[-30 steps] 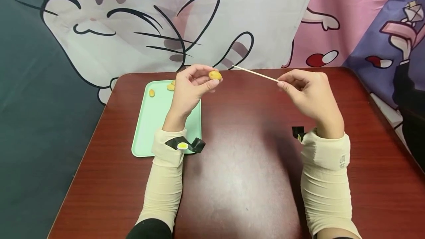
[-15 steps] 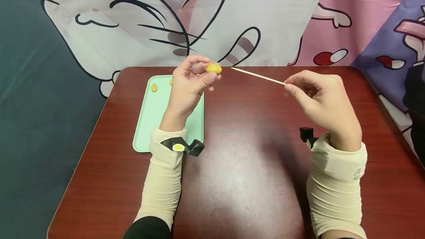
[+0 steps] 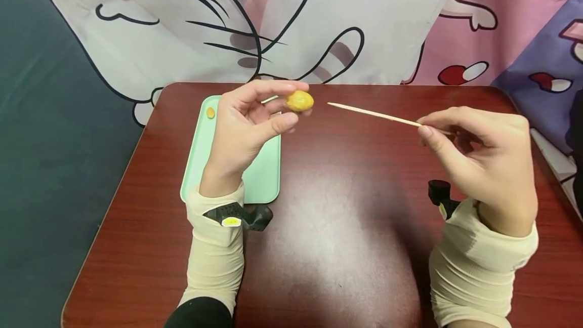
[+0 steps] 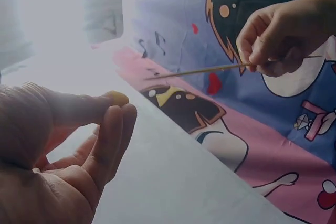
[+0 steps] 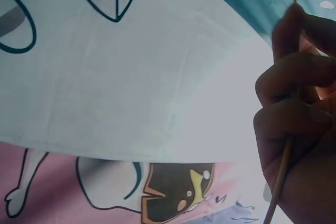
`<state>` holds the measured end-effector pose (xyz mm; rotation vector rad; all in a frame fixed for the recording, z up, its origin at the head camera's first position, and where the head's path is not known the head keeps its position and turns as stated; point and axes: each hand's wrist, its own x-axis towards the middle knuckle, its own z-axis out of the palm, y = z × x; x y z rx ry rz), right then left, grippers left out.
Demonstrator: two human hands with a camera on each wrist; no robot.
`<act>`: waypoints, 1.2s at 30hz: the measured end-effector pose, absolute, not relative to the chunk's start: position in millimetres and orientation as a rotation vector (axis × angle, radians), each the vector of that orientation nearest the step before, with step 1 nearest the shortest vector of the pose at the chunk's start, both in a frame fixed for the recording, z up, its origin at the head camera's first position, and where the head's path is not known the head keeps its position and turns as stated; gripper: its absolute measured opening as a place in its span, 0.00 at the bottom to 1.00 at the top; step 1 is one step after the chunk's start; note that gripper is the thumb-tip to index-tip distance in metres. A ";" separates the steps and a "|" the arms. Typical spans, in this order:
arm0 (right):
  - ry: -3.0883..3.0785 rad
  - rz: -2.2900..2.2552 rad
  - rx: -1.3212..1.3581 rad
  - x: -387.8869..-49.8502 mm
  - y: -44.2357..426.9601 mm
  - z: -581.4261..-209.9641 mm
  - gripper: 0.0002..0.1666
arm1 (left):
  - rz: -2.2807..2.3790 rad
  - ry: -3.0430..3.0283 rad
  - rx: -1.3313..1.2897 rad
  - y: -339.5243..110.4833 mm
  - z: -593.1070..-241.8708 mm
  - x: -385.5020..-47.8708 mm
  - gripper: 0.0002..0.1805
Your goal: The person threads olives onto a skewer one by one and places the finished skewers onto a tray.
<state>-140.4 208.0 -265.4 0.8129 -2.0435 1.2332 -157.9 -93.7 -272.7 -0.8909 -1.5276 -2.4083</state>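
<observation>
Between its fingertips, my left hand (image 3: 234, 133) holds a small yellow oval fruit (image 3: 299, 100) above the tray's far right side. In the left wrist view that fruit (image 4: 118, 98) is mostly covered by the fingers. To the right, my right hand (image 3: 489, 163) pinches a thin wooden skewer (image 3: 373, 114), its pointed tip aimed left at the fruit, a short gap apart. The right wrist view shows the skewer (image 5: 281, 177) running through the curled fingers. On the light green tray (image 3: 261, 183) lies another yellow fruit (image 3: 210, 113); part of the tray is hidden behind my left hand.
A dark red-brown wooden table (image 3: 337, 247) lies beneath both hands. Behind it hangs a cloth with a cartoon cat (image 3: 182, 54), with pink and purple cloth at the right.
Both hands look larger and nearer to the camera. My right hand and the skewer have shifted right; the fingers on the fruit have changed position slightly. The head view has tilted down somewhat.
</observation>
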 end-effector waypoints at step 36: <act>-1.967 1.229 0.868 -127.6 205.8 -270.3 0.03 | -2.207 -1.683 -1.010 -92.2 -268.9 -150.1 0.18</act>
